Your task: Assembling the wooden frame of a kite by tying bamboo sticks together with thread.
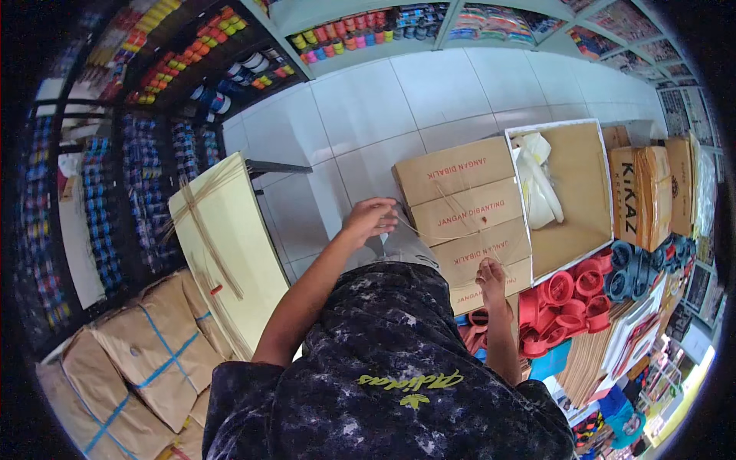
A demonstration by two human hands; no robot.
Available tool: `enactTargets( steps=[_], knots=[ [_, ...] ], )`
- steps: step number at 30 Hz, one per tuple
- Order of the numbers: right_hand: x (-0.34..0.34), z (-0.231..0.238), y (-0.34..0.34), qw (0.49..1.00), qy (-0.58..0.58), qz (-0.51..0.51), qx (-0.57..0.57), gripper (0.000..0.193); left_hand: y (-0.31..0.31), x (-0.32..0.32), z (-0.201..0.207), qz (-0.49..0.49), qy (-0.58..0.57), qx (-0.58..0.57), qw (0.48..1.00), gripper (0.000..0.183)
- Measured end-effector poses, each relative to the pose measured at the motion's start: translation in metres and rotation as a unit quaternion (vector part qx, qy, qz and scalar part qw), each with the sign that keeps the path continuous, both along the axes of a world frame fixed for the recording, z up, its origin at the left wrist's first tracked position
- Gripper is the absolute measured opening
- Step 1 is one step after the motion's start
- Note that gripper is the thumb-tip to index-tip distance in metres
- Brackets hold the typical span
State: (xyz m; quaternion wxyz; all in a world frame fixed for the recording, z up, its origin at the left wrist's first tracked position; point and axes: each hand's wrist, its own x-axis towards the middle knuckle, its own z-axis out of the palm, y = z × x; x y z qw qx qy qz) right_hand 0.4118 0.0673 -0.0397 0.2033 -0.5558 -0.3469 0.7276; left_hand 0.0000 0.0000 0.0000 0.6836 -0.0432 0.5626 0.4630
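Note:
My left hand [372, 220] is closed, fingertips pinching one end of a thin tan strand [415, 231] in front of my waist. From there the strand runs right over the flat cardboard cartons [460, 170]. My right hand [492, 279] is above the nearer cartons, thumb and fingers pinched together on what looks like the same fine strand. Its exact path between the hands is too thin to follow. A few more tan strands lie across the cartons, beside a tiny dark red bit [483, 220]. A bundle of similar long strands [217, 257] rests on the cream tabletop [241, 207].
Right of the cartons stands an open cardboard box [571, 176] with white plastic inside. Red plastic rings [563, 295] and dark blue rings [630, 270] are heaped nearer. Brown paper parcels with blue straps [157, 349] sit at left. Shelves of spools [146, 161] surround the tiled floor [376, 92].

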Motion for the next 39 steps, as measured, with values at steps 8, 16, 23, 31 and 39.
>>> enactTargets(
  steps=[8, 16, 23, 31, 39],
  knots=[
    [0.074, -0.009, -0.008, 0.995, -0.094, -0.018, 0.0, 0.014, 0.013, 0.044, -0.044, -0.34, 0.116, 0.046, 0.932, 0.015],
    [0.131, -0.04, 0.003, 0.984, -0.176, -0.022, -0.015, 0.008, 0.015, 0.081, -0.038, -0.455, 0.188, 0.119, 0.862, 0.02],
    [0.252, -0.126, 0.027, 0.99, -0.098, -0.053, -0.091, 0.032, -0.014, 0.058, -0.068, -0.343, 0.223, 0.153, 0.9, 0.021],
    [0.176, -0.086, 0.074, 0.67, -0.623, 0.365, 0.174, 0.024, -0.085, -0.047, -0.047, -0.231, 0.3, 0.04, 0.925, 0.026],
    [-0.153, -0.043, 0.086, 0.839, -0.3, 0.11, 0.441, 0.022, -0.194, -0.095, 0.005, 0.175, 0.339, 0.067, 0.922, 0.019]
  ],
)
